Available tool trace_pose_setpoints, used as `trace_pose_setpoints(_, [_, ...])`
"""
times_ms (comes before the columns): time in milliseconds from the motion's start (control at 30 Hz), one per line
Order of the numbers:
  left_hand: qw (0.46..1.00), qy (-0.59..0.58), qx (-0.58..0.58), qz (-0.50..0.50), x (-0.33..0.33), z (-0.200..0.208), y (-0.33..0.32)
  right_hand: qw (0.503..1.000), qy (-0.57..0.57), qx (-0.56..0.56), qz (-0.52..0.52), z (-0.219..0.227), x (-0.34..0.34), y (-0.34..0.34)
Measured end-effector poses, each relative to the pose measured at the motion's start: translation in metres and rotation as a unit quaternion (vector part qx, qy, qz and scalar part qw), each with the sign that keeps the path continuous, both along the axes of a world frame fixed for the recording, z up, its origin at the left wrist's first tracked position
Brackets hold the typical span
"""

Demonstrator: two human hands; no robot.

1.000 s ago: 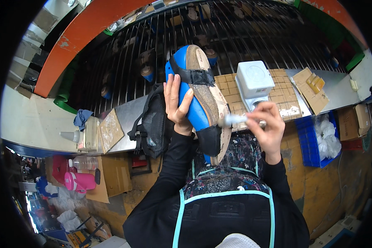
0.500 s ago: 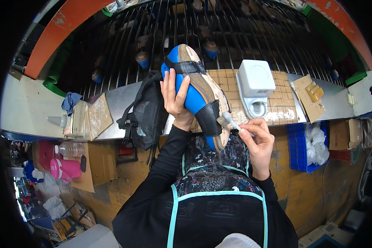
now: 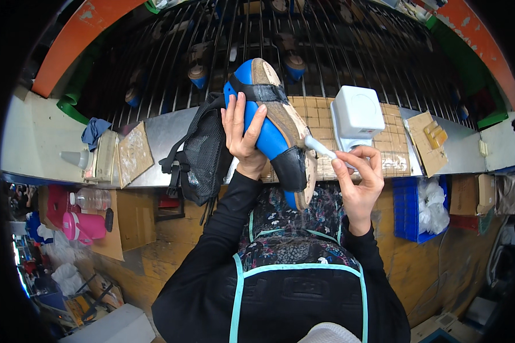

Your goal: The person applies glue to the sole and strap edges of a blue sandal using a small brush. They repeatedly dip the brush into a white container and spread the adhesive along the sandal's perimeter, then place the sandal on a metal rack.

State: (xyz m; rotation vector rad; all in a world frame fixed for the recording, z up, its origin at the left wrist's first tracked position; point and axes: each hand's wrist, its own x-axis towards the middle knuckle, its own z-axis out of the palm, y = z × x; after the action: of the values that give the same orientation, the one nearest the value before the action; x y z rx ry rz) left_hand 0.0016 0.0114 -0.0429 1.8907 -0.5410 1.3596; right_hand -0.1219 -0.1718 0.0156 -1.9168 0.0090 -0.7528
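My left hand (image 3: 246, 137) grips a blue shoe last (image 3: 270, 137) with black straps and a pale insole on its underside, held on a slant above the bench edge. Its sole side is turned to the right. Pinched between the thumb and fingers of my right hand (image 3: 361, 186) is a small brush with a white handle (image 3: 319, 146). The brush head meets the sole's edge near the middle of the last; its bristles are mostly hidden. Just beyond my right hand stands a white lidded container (image 3: 359, 111) on a cardboard sheet (image 3: 313, 110).
Beyond the bench runs a rack of dark rollers (image 3: 240, 51) bearing more blue lasts (image 3: 197, 75). A black mesh bag (image 3: 199, 151) lies left of my left hand. A blue crate (image 3: 405, 217) with plastic bags stands lower right. Cardboard with yellowish blocks (image 3: 435, 136) lies at right.
My right hand has moved the brush up along the sole's edge, from near the lower strap toward the middle. My left hand still holds the last in about the same place.
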Motion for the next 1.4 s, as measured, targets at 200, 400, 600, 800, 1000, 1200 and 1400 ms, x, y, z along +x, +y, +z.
trace_pose_setpoints(200, [1.0,0.023,-0.015,-0.004,0.003,0.006,-0.002,0.998,-0.004,0.024,0.05,-0.004,-0.002,-0.003])
trace_pose_setpoints(400, [0.999,0.052,-0.016,-0.003,0.004,0.017,-0.008,0.999,-0.02,0.021,0.044,-0.003,-0.008,-0.005])
trace_pose_setpoints(600, [0.997,0.076,-0.009,-0.007,0.004,0.027,-0.013,0.998,-0.042,0.018,0.044,0.002,-0.014,-0.011])
trace_pose_setpoints(800, [0.994,0.108,-0.006,-0.031,0.001,0.033,-0.017,0.99,-0.04,0.091,0.101,0.005,-0.025,-0.021])
trace_pose_setpoints(1000, [0.989,0.144,0.011,-0.011,-0.002,0.033,-0.016,0.988,0.009,0.136,0.066,0.004,-0.038,-0.016])
trace_pose_setpoints(1200, [0.989,0.146,0.033,0.012,-0.003,0.026,-0.014,0.994,0.005,0.104,0.036,0.007,-0.03,-0.011])
trace_pose_setpoints(1400, [0.989,0.144,0.028,0.017,-0.003,0.023,-0.01,0.999,-0.01,0.032,0.0,0.012,-0.02,-0.009])
